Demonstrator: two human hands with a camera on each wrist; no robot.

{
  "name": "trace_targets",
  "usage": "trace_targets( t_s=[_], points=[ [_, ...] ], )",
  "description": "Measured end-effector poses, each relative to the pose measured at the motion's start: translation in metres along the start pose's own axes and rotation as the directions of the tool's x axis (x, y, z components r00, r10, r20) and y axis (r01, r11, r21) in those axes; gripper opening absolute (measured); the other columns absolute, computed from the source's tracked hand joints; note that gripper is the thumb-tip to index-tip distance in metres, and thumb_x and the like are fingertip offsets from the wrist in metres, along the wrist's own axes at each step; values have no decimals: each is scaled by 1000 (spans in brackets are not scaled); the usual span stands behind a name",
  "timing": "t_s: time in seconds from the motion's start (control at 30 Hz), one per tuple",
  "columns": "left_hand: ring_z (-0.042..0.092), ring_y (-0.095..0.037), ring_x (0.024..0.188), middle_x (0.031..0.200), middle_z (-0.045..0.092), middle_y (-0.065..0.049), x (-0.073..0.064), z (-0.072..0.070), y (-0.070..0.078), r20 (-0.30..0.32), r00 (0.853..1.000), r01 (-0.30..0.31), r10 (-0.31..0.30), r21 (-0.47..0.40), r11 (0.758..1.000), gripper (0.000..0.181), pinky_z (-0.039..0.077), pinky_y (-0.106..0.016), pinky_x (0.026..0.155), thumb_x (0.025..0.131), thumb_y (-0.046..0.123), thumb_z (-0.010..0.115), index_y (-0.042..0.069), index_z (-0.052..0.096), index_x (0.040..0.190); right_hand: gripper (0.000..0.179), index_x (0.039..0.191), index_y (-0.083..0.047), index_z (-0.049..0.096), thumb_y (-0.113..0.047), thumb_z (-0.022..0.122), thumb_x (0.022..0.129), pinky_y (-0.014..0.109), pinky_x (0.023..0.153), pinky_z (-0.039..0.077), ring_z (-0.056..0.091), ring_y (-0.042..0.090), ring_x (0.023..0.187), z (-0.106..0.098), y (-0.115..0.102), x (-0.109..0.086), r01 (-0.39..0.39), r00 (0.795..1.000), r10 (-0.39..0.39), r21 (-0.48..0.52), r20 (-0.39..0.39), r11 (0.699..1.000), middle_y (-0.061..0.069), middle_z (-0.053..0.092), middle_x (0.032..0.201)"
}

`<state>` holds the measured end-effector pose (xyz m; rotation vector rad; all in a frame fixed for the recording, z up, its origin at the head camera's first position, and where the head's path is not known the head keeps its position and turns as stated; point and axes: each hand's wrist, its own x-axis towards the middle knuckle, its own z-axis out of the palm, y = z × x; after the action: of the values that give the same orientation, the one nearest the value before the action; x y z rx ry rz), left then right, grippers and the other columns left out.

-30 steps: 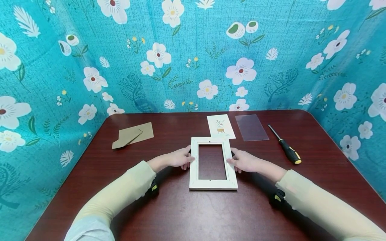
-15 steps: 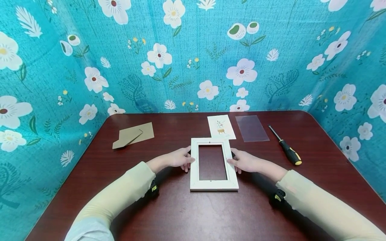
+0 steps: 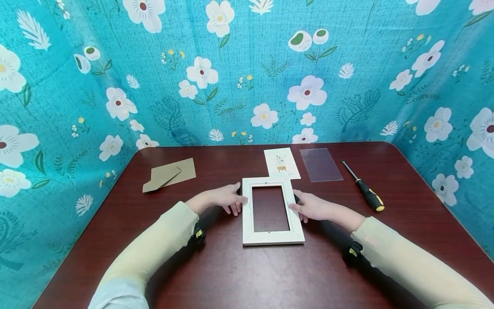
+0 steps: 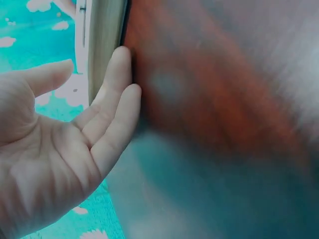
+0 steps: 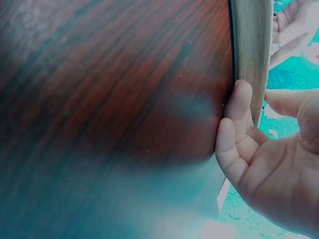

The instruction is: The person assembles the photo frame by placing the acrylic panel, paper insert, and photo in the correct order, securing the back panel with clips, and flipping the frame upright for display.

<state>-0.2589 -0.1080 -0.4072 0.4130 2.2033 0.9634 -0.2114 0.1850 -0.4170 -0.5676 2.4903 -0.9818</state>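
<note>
A white picture frame (image 3: pixel 273 237) with an open middle lies on the dark red-brown table, its far edge overlapping a small card with a plant drawing (image 3: pixel 273 158). At its left side is my left hand (image 3: pixel 223 198). In the left wrist view, relaxed fingers (image 4: pixel 119 112) rest against the frame's wooden side edge, and the thumb stands lifted away from it. My right hand (image 3: pixel 312 207) holds the opposite side. There the thumb lies on the white face, and bent fingers (image 5: pixel 238 99) press the side edge in the right wrist view.
Behind the frame on the right lie a clear plastic sheet (image 3: pixel 321 165) and a black-and-yellow screwdriver (image 3: pixel 369 195). A brown backing board (image 3: pixel 184 168) with a raised flap is at the back left. A blue flowered curtain (image 3: pixel 239 77) hangs along the table's far edge.
My left hand's fingers have loosened and spread slightly at the frame's left side. The right hand keeps its place, and the frame has hardly moved.
</note>
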Motion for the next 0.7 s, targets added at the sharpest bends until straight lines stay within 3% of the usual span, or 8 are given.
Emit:
trace_targets(
  t_s=[0.17, 0.3, 0.43, 0.7],
  points=[
    [68, -23, 70, 77, 67, -12, 15, -13, 3, -71, 997, 31, -29, 37, 999, 74, 54, -38, 67, 103, 26, 49, -1, 2, 153, 63, 143, 19, 18, -15, 52, 101, 31, 62, 48, 57, 19, 48, 0, -1, -1, -5, 1000, 5, -9, -2, 1000, 5, 57, 58],
    [67, -23, 69, 79, 66, -13, 28, -20, 6, -105, 994, 8, 1, 89, 996, 54, 52, -36, 64, 103, 24, 48, 3, 26, 148, 62, 142, 19, 19, -13, 52, 101, 32, 59, 48, 56, 20, 47, 0, 0, -1, 12, 1000, -12, 1, -5, 1000, 6, 57, 57],
    [64, -22, 68, 80, 64, -14, 37, -24, 6, -77, 996, -33, 43, 124, 992, 37, 51, -34, 62, 103, 19, 48, 3, 41, 135, 61, 141, 20, 20, -13, 53, 101, 32, 58, 47, 56, 20, 46, 0, 1, -1, 22, 1000, -22, 0, -5, 1000, 6, 57, 57],
    [59, -21, 67, 79, 56, -11, 44, -29, 1, -8, 999, -41, 42, 46, 998, 31, 49, -33, 63, 103, 18, 46, 10, 43, 133, 62, 141, 20, 20, -12, 53, 100, 31, 59, 48, 57, 21, 47, -2, -1, -1, 13, 1000, -13, 0, 8, 1000, 6, 57, 57]
  ],
)
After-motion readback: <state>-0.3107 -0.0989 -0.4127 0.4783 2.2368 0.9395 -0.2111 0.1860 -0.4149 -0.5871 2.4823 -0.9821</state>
